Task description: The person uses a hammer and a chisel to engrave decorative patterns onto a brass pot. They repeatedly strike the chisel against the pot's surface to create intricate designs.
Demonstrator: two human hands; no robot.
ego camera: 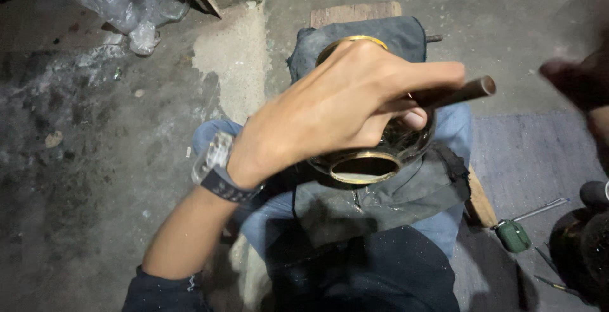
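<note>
The left hand (346,106) sits at the centre of the frame, fingers curled tight around a dark metal rod (466,91) whose blunt end pokes out toward the right. Under the hand lies a round brass pot (371,160), tipped on its side so that its gold-rimmed mouth faces the lower middle of the frame; it rests on a grey cloth (380,191) spread over the person's lap. A wristwatch (216,163) is strapped to the left wrist. At the right edge a blurred shape, probably the right hand (580,84), hangs apart from the pot; its grip cannot be made out. A green-handled screwdriver (517,233) lies lower right, a crumpled plastic bag (136,4) upper left.
</note>
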